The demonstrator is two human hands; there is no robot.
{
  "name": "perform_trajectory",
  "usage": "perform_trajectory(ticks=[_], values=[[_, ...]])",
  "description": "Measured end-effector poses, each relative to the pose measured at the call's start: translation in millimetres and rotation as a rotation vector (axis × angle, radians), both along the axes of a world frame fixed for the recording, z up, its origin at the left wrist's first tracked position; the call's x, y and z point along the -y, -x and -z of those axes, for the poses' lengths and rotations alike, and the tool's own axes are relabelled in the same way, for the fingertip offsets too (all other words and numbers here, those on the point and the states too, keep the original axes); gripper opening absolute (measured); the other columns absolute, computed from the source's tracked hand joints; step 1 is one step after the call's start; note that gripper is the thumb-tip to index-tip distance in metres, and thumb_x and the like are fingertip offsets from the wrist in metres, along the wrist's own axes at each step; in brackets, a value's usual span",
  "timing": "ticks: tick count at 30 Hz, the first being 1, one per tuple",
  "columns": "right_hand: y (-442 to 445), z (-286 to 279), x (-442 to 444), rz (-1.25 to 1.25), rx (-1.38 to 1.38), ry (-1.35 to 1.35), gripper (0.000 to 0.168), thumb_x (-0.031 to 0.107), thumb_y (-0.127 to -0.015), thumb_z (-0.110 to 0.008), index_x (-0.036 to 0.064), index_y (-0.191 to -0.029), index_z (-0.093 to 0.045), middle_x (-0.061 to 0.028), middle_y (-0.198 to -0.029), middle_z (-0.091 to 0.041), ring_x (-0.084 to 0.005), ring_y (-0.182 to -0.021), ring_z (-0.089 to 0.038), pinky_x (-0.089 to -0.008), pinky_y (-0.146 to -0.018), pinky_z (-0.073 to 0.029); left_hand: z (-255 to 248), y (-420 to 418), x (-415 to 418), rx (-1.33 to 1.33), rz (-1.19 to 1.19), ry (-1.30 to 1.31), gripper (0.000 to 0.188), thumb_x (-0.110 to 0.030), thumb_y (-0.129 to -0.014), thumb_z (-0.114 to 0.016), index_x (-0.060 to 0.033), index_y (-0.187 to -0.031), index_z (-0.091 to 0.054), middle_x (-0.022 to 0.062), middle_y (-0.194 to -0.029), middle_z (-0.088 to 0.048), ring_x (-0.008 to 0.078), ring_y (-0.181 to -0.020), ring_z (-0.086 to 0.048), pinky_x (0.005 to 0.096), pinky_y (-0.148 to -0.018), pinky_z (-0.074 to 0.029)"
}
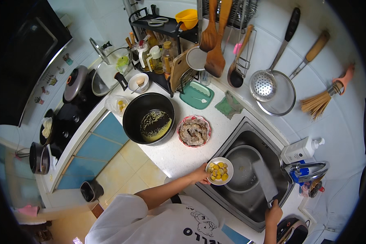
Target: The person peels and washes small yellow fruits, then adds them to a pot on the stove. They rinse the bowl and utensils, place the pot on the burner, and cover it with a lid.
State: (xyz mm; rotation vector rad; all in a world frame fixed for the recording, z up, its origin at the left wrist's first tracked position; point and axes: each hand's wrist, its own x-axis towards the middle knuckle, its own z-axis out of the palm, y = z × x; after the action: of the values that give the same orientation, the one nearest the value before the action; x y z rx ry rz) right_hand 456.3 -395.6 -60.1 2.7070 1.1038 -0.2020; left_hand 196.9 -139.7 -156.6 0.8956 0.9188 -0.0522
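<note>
My left hand (pixel 201 174) grips the edge of a small white bowl (pixel 219 183) near the front edge of the sink. Several yellow, roundish food pieces (pixel 218 171) lie in it, perhaps chestnuts. My right hand (pixel 274 212) is closed around the handle of a cleaver (pixel 266 180). Its broad blade, slightly blurred, hangs over the stainless steel sink (pixel 250 210). Below the blade a round metal basin (pixel 242 183) with some water and small bits rests in the sink. The bowl partly covers the basin's near-left rim.
A black pot (pixel 148 117) with yellowish residue stands on the counter, beside a red-rimmed dish of greyish food (pixel 194 131). A green tray (pixel 197 95) and a cloth (pixel 229 105) lie behind. The faucet (pixel 308 167) reaches in from the right, near a white pump bottle (pixel 300 149). Utensils, including a skimmer (pixel 263 85), hang above.
</note>
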Motion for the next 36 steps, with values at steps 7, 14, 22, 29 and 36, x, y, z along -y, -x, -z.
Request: perform_trajectory(ticks=[7, 14, 22, 29, 36], values=[[50.1, -104.9, -64.0, -0.088, -0.058, -0.122, 0.019, 0.012, -0.067, -0.062, 0.002, -0.076, -0.049, -0.0158, -0.054, -0.053, -0.0327, -0.053, -0.055, -0.0423, -0.050, -0.041, 4.8, 15.6, -41.2, 0.093, 0.181, 0.020, 0.062, -0.008, -0.071, -0.052, -0.0059, -0.122, -0.018, 0.0128, -0.088, -0.055, 0.0168, -0.058, -0.059, 0.0273, -0.050, -0.052], [156.7, -290.5, -276.3, -0.507, -0.136, -0.647, 0.029, 0.003, -0.070, -0.056, -0.004, -0.097, -0.047, -0.0138, -0.079, -0.053, -0.0184, -0.072, -0.050, -0.0284, -0.067, -0.041, -0.6, 17.4, -55.9, 0.239, 0.238, -0.006, 0.047, -0.010, -0.072, -0.053, -0.0064, -0.110, -0.026, 0.0139, -0.082, -0.054, 0.0184, -0.055, -0.060, 0.0274, -0.044, -0.051], [227.0, -355.0, -591.1, -1.005, 0.474, -0.299, 0.020, 0.015, -0.073, -0.058, 0.005, -0.090, -0.060, -0.0140, -0.076, -0.059, -0.0281, -0.072, -0.058, -0.0355, -0.065, -0.045, -19.0, 15.0, -58.1, 0.288, 0.289, 0.104, 0.047, -0.010, -0.072, -0.054, -0.0076, -0.110, -0.026, 0.0114, -0.077, -0.054, 0.0171, -0.048, -0.058, 0.0261, -0.039, -0.049], [259.1, -364.9, -722.8, -0.671, 0.352, 0.155, 0.034, 0.030, -0.068, -0.064, 0.000, -0.083, -0.060, -0.0127, -0.074, -0.061, -0.0232, -0.063, -0.058, -0.0338, -0.056, -0.048, -3.8, 28.9, -69.2, 0.336, 0.251, 0.165, 0.046, -0.010, -0.073, -0.053, -0.0067, -0.110, -0.027, 0.0112, -0.074, -0.053, 0.0159, -0.047, -0.057, 0.0260, -0.038, -0.048], [237.1, -368.1, -764.0, -0.543, 0.450, 0.292, 0.034, 0.032, -0.070, -0.063, 0.001, -0.083, -0.061, -0.0101, -0.074, -0.061, -0.0201, -0.063, -0.057, -0.0314, -0.056, -0.048, -6.9, 36.0, -72.1, 0.343, 0.320, 0.182, 0.048, -0.013, -0.073, -0.053, -0.0071, -0.112, -0.026, 0.0118, -0.082, -0.053, 0.0164, -0.053, -0.058, 0.0270, -0.045, -0.051]])
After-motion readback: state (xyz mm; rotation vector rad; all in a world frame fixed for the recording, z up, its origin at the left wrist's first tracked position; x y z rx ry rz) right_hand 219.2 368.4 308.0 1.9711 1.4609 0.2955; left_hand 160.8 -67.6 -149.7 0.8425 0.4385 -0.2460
